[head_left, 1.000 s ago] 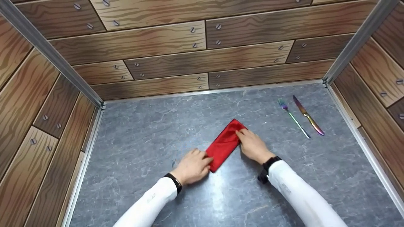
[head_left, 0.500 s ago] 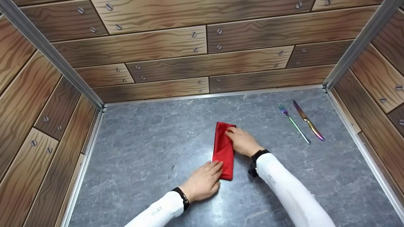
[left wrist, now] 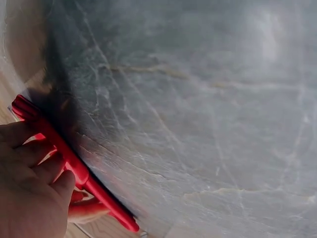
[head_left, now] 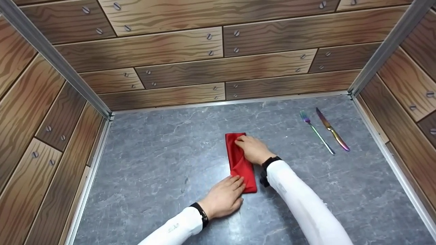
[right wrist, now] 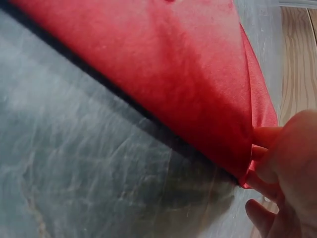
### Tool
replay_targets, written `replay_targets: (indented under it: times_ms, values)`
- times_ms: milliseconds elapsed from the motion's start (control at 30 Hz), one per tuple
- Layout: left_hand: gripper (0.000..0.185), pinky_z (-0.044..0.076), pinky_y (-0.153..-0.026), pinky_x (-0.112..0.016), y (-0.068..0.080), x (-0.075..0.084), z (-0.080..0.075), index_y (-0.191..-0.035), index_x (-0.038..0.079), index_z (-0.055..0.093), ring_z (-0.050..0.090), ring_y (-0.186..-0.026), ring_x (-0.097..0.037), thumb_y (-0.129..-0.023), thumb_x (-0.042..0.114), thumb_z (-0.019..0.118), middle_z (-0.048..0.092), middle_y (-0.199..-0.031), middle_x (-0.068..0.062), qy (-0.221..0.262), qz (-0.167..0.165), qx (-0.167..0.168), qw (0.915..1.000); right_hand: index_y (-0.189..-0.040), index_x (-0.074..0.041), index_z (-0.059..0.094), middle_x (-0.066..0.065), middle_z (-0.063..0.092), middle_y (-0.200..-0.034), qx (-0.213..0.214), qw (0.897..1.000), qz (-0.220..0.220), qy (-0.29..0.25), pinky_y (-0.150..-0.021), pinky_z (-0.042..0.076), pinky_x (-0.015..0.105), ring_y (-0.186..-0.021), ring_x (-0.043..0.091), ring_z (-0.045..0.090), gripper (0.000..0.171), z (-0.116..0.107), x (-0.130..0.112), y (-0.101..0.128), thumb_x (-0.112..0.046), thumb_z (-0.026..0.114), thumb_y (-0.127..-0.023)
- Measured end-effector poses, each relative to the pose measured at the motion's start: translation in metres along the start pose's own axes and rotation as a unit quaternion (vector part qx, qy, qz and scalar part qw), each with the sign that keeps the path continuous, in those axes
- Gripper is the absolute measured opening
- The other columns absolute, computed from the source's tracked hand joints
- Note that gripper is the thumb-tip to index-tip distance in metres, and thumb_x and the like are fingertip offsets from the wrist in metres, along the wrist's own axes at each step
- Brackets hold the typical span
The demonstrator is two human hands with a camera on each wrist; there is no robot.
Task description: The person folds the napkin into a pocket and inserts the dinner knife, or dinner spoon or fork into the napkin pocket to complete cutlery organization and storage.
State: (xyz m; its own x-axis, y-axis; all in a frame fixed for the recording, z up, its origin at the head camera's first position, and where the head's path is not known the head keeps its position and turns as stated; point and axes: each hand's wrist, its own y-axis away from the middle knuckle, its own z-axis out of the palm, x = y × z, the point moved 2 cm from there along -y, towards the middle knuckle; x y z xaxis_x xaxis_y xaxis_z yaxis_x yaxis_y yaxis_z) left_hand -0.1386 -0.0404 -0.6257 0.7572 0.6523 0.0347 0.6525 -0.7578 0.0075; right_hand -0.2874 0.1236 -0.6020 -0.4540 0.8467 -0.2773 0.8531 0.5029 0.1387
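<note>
A folded red satin cloth napkin (head_left: 240,163) is laid mid-table on the grey marble-patterned tabletop (head_left: 153,160). Its near end is pressed by the left hand (head_left: 224,200), fingers flat. Its far edge seems pinched by the right hand (head_left: 252,149).

**Grey stone desk boxed in by wood-look walls**

A grey marbled desk (head_left: 153,160) fills the floor of the space. Three walls (head_left: 190,58) printed with brown planks and screw heads enclose it, joined by pale metal corner strips (head_left: 58,64). Soft glare shows near the front.
</note>
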Motion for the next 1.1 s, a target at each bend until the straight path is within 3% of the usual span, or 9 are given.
replay_targets:
  times_ms: [300, 500, 733, 833, 967, 1033, 1100]
  values:
    - [0.045, 0.039, -0.122, -0.039, 0.0, -0.003, -0.006, -0.136, 0.013, 0.068, 0.058, -0.136, -0.021, -0.105, 0.038, 0.048, 0.065, -0.143, -0.004, -0.016, -0.003, 0.03, 0.9994, -0.146, -0.006, 0.058, 0.013, 0.053, -0.151, -0.002, 1.0, 0.011, 0.0, -0.118, 0.041, 0.056, -0.142, 0.039, 0.049, 0.047, 0.002, -0.004, 0.003, -0.002, 0.046, -0.101]
    - [0.041, 0.041, -0.121, -0.039, -0.001, -0.007, -0.007, -0.128, 0.013, 0.07, 0.06, -0.132, -0.02, -0.104, 0.04, 0.05, 0.067, -0.137, -0.003, -0.019, -0.004, 0.046, 0.9987, -0.145, -0.005, 0.059, 0.014, 0.055, -0.149, 0.018, 1.0, 0.01, -0.001, -0.116, 0.042, 0.056, -0.139, 0.039, 0.05, 0.048, 0.002, -0.003, 0.002, 0.001, 0.046, -0.099]
    - [0.029, 0.046, -0.113, -0.037, -0.006, -0.011, -0.012, -0.11, 0.016, 0.069, 0.063, -0.117, -0.018, -0.102, 0.04, 0.055, 0.068, -0.119, 0.0, -0.04, 0.005, 0.061, 0.9973, -0.146, -0.003, 0.057, 0.015, 0.054, -0.152, 0.032, 0.995, 0.012, -0.092, -0.123, 0.036, 0.052, -0.145, 0.038, 0.045, 0.051, 0.001, 0.003, 0.001, 0.004, 0.042, -0.097]
    - [0.026, 0.049, -0.109, -0.037, -0.01, -0.011, -0.018, -0.105, 0.017, 0.069, 0.064, -0.108, -0.018, -0.1, 0.04, 0.058, 0.067, -0.109, 0.002, -0.043, -0.002, 0.049, 0.9979, -0.146, -0.001, 0.056, 0.019, 0.053, -0.152, 0.041, 0.988, 0.005, -0.149, -0.124, 0.035, 0.053, -0.145, 0.04, 0.045, 0.05, 0.002, 0.008, 0.005, 0.004, 0.041, -0.099]
    - [0.027, 0.049, -0.107, -0.038, -0.017, -0.006, -0.03, -0.103, 0.019, 0.07, 0.065, -0.101, -0.019, -0.099, 0.043, 0.06, 0.067, -0.104, 0.002, -0.033, -0.02, 0.005, 0.9992, -0.147, -0.001, 0.054, 0.022, 0.054, -0.152, 0.06, 0.976, 0.004, -0.211, -0.124, 0.035, 0.054, -0.145, 0.041, 0.046, 0.046, 0.001, 0.023, 0.016, 0.0, 0.04, -0.104]
    - [0.028, 0.048, -0.109, -0.04, -0.021, -0.003, -0.037, -0.105, 0.019, 0.071, 0.066, -0.101, -0.02, -0.099, 0.045, 0.06, 0.068, -0.105, 0.002, -0.023, -0.026, -0.013, 0.9993, -0.146, 0.0, 0.055, 0.023, 0.055, -0.15, 0.078, 0.971, 0.007, -0.224, -0.123, 0.036, 0.055, -0.143, 0.042, 0.048, 0.045, 0.0, 0.036, 0.025, 0.0, 0.041, -0.104]
    - [0.035, 0.045, -0.114, -0.043, -0.026, -0.001, -0.044, -0.117, 0.019, 0.071, 0.066, -0.111, -0.021, -0.099, 0.047, 0.061, 0.07, -0.116, 0.001, -0.013, -0.029, -0.022, 0.9992, -0.144, 0.003, 0.055, 0.025, 0.057, -0.148, 0.097, 0.969, 0.015, -0.227, -0.122, 0.037, 0.056, -0.142, 0.043, 0.049, 0.043, -0.002, 0.051, 0.034, 0.001, 0.042, -0.103]
